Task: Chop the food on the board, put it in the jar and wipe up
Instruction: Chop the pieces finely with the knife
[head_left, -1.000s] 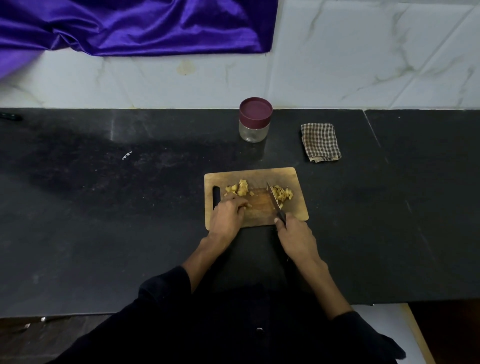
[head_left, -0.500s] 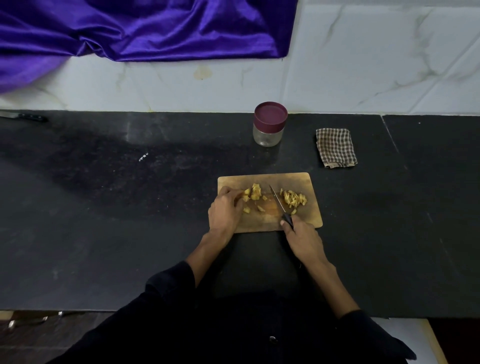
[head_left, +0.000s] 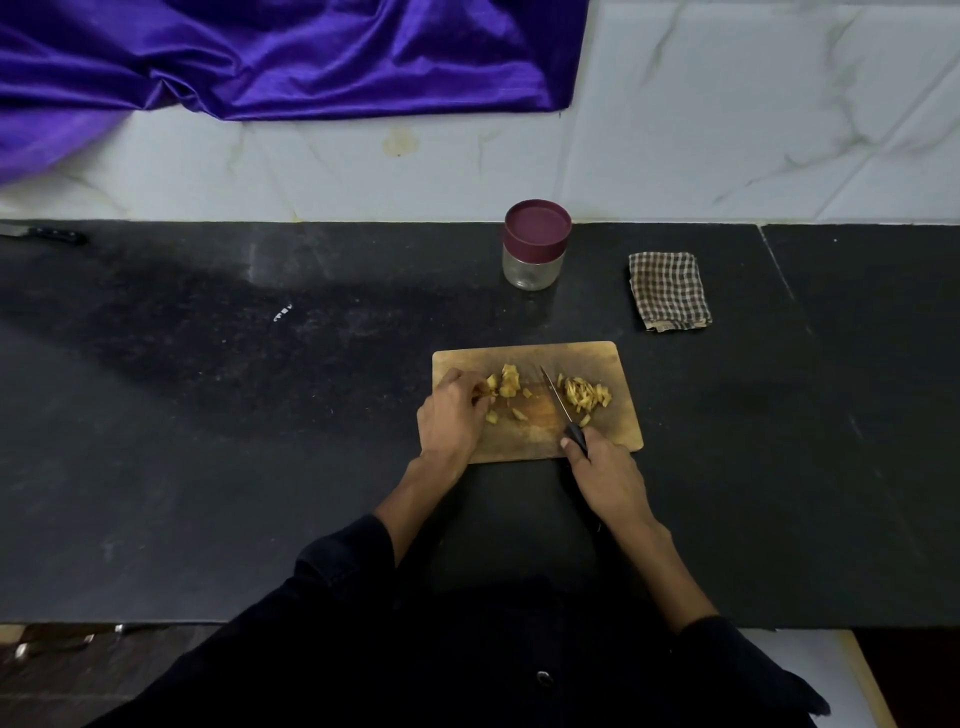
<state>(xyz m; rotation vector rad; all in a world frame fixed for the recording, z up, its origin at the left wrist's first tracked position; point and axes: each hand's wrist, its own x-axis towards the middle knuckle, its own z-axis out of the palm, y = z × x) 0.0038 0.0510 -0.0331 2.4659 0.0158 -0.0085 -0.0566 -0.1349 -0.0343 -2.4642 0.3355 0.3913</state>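
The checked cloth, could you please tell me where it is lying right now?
In the head view the checked cloth lies folded on the black counter, to the right of the lidded jar and beyond the far right corner of the cutting board.

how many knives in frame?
2. One knife is on the cutting board, gripped by the right hand. A second knife lies at the counter's far left edge, blade partly cut off.

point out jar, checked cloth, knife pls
jar (head_left: 535, 267), head view, on its clear glass body below the maroon lid
checked cloth (head_left: 668, 290), head view, middle of the folded cloth
knife (head_left: 556, 396), head view, on the blade above the board
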